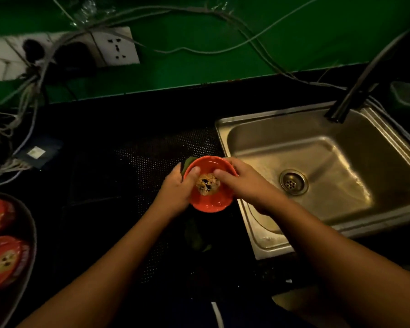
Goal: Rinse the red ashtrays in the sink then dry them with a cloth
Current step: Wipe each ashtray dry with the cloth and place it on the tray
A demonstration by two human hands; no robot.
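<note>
Forearms reach in from below. The left hand (pixel 178 189) and right hand (pixel 245 183) grip one red ashtray (pixel 211 203) just left of the sink (pixel 258 235), above the dark counter (pixel 128 124). Both thumbs press inside the bowl, with the fingers curled round its rim. A green cloth (pixel 189 162) peeks out behind it. Other ashtrays (pixel 3 259) sit on a tray (pixel 33 233) far left of the sink. A faucet (pixel 365 74) rises behind the sink.

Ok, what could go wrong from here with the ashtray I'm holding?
The red ashtray sits between your left hand and right hand over the dark counter, not the sink; a slip there could chip it. Also, the wall sockets and loose cables lie left of the sink, so splashed or dripping water might reach them.
</note>
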